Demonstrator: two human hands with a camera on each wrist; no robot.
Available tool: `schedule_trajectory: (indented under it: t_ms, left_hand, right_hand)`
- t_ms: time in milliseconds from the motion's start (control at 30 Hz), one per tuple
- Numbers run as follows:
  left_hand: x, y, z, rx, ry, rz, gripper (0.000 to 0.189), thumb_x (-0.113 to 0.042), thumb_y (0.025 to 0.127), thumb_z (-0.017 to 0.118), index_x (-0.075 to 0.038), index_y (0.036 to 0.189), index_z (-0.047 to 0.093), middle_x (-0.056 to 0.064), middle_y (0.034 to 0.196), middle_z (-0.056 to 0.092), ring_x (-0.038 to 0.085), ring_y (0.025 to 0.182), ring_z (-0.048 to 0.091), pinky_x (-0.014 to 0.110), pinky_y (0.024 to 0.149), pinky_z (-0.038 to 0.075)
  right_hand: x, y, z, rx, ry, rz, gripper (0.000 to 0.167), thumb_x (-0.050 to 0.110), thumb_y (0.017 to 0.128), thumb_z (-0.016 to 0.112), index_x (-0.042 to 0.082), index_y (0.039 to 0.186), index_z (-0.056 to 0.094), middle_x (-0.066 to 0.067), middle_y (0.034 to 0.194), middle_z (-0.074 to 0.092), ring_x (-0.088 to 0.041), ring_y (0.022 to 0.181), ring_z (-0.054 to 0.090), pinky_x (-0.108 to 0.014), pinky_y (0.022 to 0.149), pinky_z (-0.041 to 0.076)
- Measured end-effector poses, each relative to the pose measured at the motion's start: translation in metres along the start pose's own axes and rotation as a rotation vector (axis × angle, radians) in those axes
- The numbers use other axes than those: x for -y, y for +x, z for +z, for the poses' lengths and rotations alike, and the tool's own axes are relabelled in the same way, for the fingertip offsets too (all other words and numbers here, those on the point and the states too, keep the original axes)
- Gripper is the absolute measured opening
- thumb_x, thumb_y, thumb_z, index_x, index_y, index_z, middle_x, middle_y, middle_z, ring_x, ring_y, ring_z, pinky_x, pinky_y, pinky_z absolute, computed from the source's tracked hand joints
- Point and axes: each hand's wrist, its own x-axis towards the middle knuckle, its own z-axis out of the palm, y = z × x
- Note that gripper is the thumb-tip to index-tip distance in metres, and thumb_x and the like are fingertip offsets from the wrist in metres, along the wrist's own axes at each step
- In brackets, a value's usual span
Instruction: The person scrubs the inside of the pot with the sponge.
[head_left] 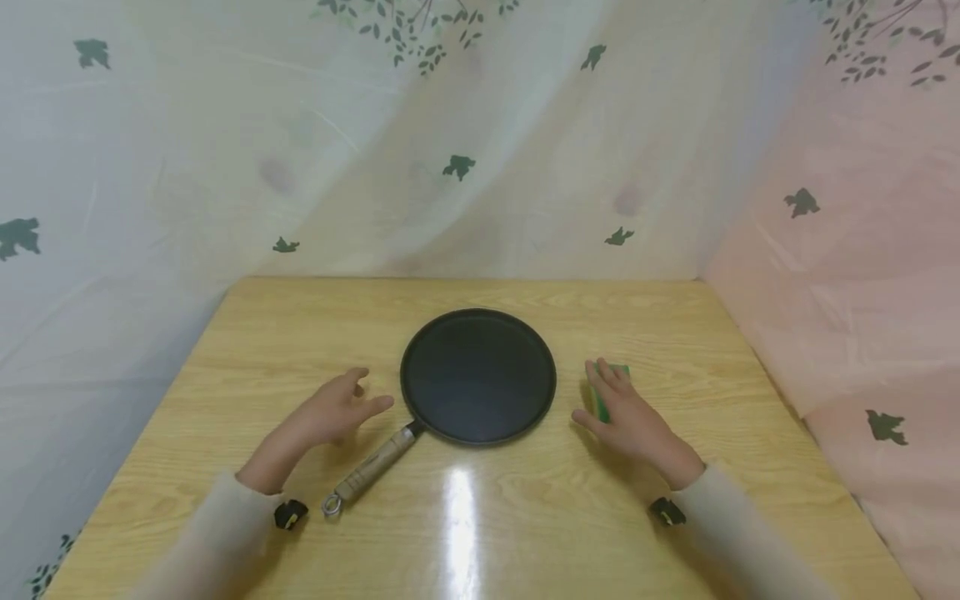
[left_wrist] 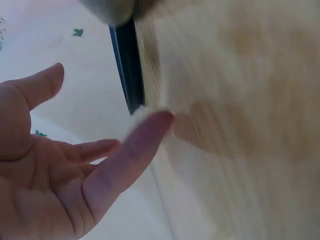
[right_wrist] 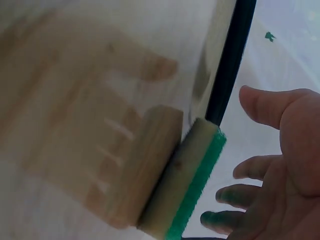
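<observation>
A round, flat black griddle pan [head_left: 477, 375] lies on the table, its wooden handle [head_left: 375, 465] angled toward the near left. My left hand [head_left: 337, 412] hovers left of the pan, beside the handle, with fingers spread and nothing in them. In the left wrist view the pan's dark edge [left_wrist: 127, 65] shows beyond the fingers. My right hand [head_left: 626, 417] is held over a sponge [head_left: 602, 406], partly hiding it in the head view. From the right wrist, the sponge [right_wrist: 185, 180] shows a pale body and a green scouring side, with a gap between it and the extended fingers.
The wood-grain table [head_left: 300, 317] runs back to a pale curtain [head_left: 360, 200] printed with green birds and leaves. Pinkish cloth [head_left: 862, 333] hangs along the right side. A bright light reflection falls on the tabletop in front of the pan.
</observation>
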Motion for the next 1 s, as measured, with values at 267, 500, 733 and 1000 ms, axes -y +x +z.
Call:
schedule_trajectory:
  t_ms: [267, 500, 733, 1000]
  left_hand:
    - [-0.006, -0.022, 0.014, 0.132, -0.066, 0.084, 0.070, -0.035, 0.102, 0.070, 0.009, 0.149, 0.043, 0.033, 0.133, 0.057, 0.039, 0.103, 0.066, 0.050, 0.078, 0.059]
    - [-0.005, -0.030, 0.019, 0.200, -0.111, 0.107, 0.054, -0.025, 0.100, 0.073, 0.004, 0.141, 0.052, 0.022, 0.124, 0.062, 0.029, 0.095, 0.067, 0.040, 0.073, 0.055]
    - [0.002, -0.023, 0.017, 0.224, -0.048, 0.222, 0.037, -0.012, 0.097, 0.073, 0.007, 0.127, 0.063, 0.012, 0.108, 0.067, 0.027, 0.102, 0.063, 0.040, 0.084, 0.053]
    - [0.002, -0.021, 0.014, 0.273, -0.120, 0.169, 0.037, -0.009, 0.096, 0.074, 0.011, 0.126, 0.063, 0.009, 0.099, 0.069, 0.020, 0.089, 0.064, 0.037, 0.074, 0.057]
  right_hand:
    - [-0.004, -0.002, 0.005, 0.006, 0.013, -0.020, 0.080, 0.026, 0.104, 0.068, -0.013, 0.160, 0.025, -0.038, 0.165, 0.018, -0.069, 0.147, 0.011, -0.077, 0.106, 0.032]
    - [-0.007, -0.004, 0.005, 0.053, 0.019, -0.010, 0.078, 0.016, 0.104, 0.066, -0.011, 0.162, 0.022, -0.038, 0.166, 0.014, -0.069, 0.147, 0.009, -0.078, 0.108, 0.026]
    - [-0.005, -0.002, -0.001, 0.081, 0.015, 0.023, 0.076, 0.008, 0.096, 0.060, -0.004, 0.163, 0.026, -0.036, 0.167, 0.016, -0.060, 0.152, 0.013, -0.069, 0.097, 0.049]
    - [-0.002, 0.009, -0.008, 0.041, 0.030, -0.038, 0.076, 0.010, 0.098, 0.061, 0.000, 0.165, 0.025, -0.028, 0.171, 0.014, -0.052, 0.152, 0.026, -0.066, 0.103, 0.046]
